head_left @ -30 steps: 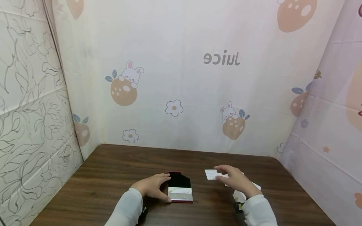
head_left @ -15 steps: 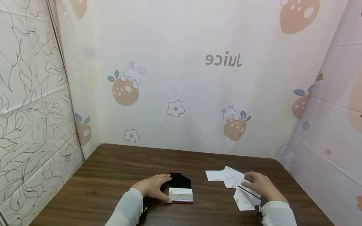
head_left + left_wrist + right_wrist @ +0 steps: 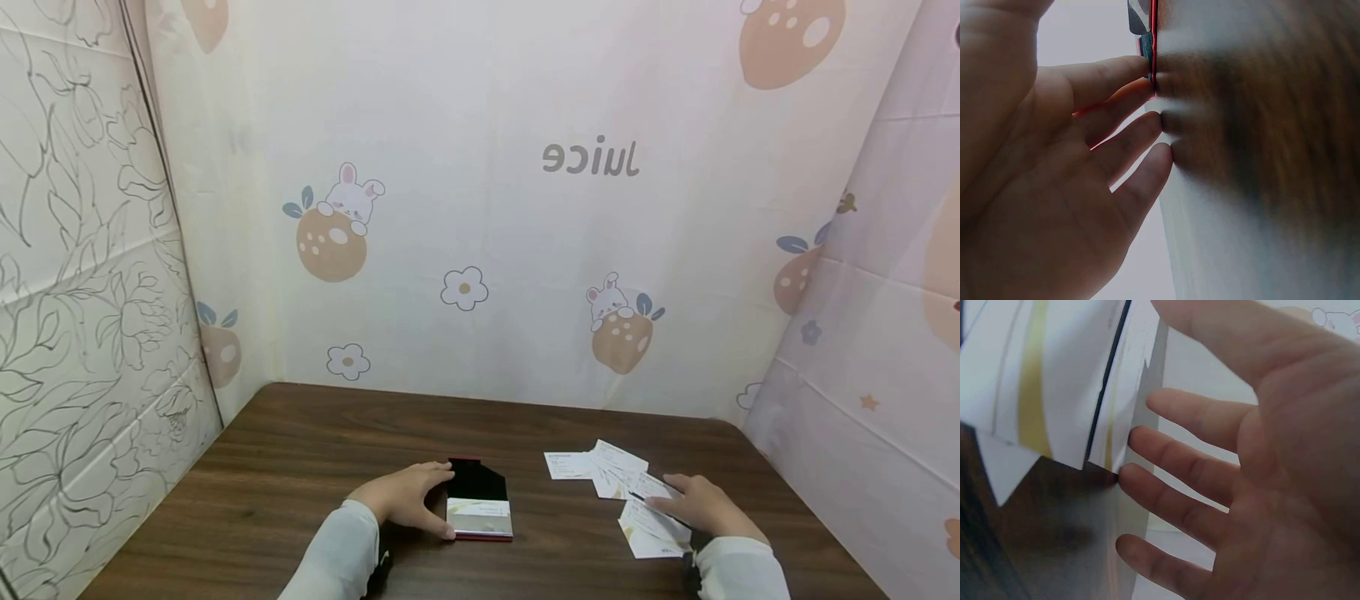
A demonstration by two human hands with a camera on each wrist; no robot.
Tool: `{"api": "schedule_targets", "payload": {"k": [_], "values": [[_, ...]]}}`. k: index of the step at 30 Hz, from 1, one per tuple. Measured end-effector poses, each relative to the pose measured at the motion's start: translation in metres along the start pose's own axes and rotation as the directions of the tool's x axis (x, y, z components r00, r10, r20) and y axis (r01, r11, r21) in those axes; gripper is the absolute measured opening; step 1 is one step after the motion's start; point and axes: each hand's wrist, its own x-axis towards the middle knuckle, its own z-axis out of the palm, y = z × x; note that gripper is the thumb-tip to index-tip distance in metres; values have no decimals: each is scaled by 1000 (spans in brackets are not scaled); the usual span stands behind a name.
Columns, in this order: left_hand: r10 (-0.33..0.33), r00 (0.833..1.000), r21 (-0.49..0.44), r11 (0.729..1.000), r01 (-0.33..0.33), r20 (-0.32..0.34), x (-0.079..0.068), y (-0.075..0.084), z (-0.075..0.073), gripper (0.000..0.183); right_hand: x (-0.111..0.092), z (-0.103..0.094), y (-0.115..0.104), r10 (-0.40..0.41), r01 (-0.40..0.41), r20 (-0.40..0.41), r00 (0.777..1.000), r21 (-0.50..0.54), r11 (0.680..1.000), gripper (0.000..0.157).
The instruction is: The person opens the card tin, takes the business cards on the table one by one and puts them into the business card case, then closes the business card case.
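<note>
An open card case [image 3: 477, 482] lies on the table, with a black flap, a red edge and printed cards [image 3: 480, 518] in its near half. My left hand [image 3: 405, 496] is at its left side, thumb at the near corner and fingertips near the flap. In the left wrist view those fingers [image 3: 1125, 144] are fairly straight, meeting the tabletop and the case's red edge. To the right, my right hand [image 3: 708, 504] is over the edge of several loose business cards [image 3: 651, 533]. The right wrist view shows its extended fingertips [image 3: 1138, 436] along the right edge of the cards.
More white cards [image 3: 567, 465] fan out to the left and behind the right hand, overlapping one another. The dark wooden table [image 3: 337, 417] runs back to a patterned cloth backdrop [image 3: 465, 208]. Cloth also hangs at both sides.
My right hand has moved right from above the cards to their right edge, uncovering the fan. Its fingers have since come lower over the cards. The left hand stays by the case.
</note>
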Motion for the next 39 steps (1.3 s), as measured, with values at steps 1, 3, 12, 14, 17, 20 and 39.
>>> {"api": "schedule_targets", "payload": {"k": [1,3,12,14,17,20,39], "values": [[1,1000,1,1000,-1,-1,0,0,0,90,0,1,1,0,0,1,1000,-4,1000,84],[1,1000,2,1000,-1,-2,0,0,0,90,2,2,3,2,-2,-7,1000,-16,1000,82],[-8,1000,4,1000,8,-5,-1,3,0,90,5,8,9,10,-14,-66,998,-52,999,75],[-9,1000,5,1000,9,-4,-1,3,0,90,5,9,11,18,-21,-66,998,-50,999,78],[-5,1000,13,1000,5,-5,0,2,0,90,5,10,11,44,-46,-66,997,-36,998,79],[1,1000,20,1000,-1,-7,0,0,0,90,5,9,11,61,-63,-69,996,-26,998,78],[10,1000,12,1000,-10,-4,0,0,0,90,9,13,14,31,-11,-207,978,94,995,67]]}}
